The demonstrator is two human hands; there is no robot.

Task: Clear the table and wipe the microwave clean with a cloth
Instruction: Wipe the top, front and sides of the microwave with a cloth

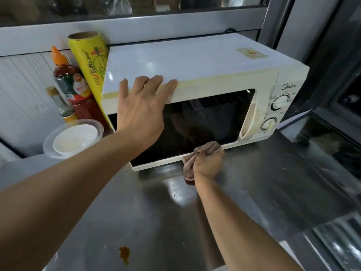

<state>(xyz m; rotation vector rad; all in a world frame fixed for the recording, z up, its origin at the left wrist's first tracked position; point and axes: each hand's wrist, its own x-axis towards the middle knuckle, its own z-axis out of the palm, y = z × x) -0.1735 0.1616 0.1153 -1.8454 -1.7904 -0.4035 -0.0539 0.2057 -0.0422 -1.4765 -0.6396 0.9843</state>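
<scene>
Microwave (195,75) sits far on the steel table (254,192), door closed. Best to drag the cloth (203,151) steadily along the door's lower edge while bracing the top. Right hand (208,165) clutches the bunched cloth there; left hand (142,106) lies flat, fingers spread, on the top front edge.

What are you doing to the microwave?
A person is cleaning it. The left hand lies flat on the top front edge of the white microwave, fingers spread. The right hand grips a bunched brownish cloth against the bottom edge of the door. The microwave sits on a steel table, which has a brown spill near its front. Sauce bottles, a roll of wrap and a bowl stand to the left.
</scene>
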